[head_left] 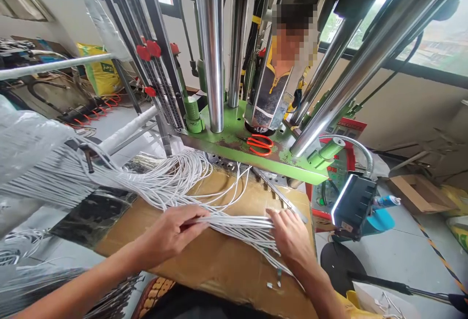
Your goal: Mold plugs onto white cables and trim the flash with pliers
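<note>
left hand [170,233]: fingers curled narrow around white wire bundle [234,224] | bundle: runs between both hands, across cardboard sheet [215,265] | right hand [290,236]: fingers cupped down over the wires, holding them | orange-handled scissors [260,144]: lying beyond, on green machine plate [226,136]

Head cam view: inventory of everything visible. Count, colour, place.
white cables: many, white, bundled across the cardboard from the left
cardboard sheet: 1, brown, under the cables
scissors: 1 pair, orange handles, on the green plate
machine plate: 1, green, worn, ahead of the hands
steel columns: several, silver, rising around the plate
knobs: several, red, on a black rack left of the columns
sack: 1, yellow, back left
control box: 1, black, right of the plate
co-worker: 1, dark shirt with yellow collar, beyond the columns
left hand: 1, gripping the cables
right hand: 1, resting on the cables
</note>
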`<state>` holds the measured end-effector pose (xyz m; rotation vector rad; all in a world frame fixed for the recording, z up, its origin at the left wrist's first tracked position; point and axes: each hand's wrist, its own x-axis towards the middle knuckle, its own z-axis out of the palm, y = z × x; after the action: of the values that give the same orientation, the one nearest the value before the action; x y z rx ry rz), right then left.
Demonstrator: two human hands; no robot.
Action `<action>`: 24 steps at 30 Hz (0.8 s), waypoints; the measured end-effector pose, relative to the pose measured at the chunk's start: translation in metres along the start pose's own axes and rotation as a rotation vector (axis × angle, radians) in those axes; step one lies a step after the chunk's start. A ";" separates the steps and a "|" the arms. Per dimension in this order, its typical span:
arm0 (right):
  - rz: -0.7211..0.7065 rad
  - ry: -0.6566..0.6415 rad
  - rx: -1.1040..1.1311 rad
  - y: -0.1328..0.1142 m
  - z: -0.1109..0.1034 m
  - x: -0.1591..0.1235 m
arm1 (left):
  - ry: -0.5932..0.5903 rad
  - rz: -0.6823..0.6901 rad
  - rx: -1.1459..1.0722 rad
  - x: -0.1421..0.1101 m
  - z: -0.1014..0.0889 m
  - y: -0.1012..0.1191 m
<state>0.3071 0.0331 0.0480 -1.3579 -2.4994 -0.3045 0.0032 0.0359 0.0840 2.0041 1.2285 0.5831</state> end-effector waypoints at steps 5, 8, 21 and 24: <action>-0.062 -0.161 -0.017 -0.018 -0.009 -0.019 | -0.441 -0.234 -0.424 -0.015 0.057 0.016; -0.080 -0.268 0.264 -0.032 -0.018 -0.021 | -0.451 -0.374 -0.760 -0.008 0.090 0.029; 0.430 -0.173 0.646 0.014 0.007 -0.017 | -0.200 -0.457 -1.046 0.016 0.099 0.028; 0.446 -0.097 0.290 0.067 0.034 -0.020 | -0.105 -0.538 -1.068 0.018 0.100 0.022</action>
<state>0.3687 0.0636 0.0129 -1.7720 -2.1200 0.2136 0.0917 0.0124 0.0359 0.7687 0.9949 0.6471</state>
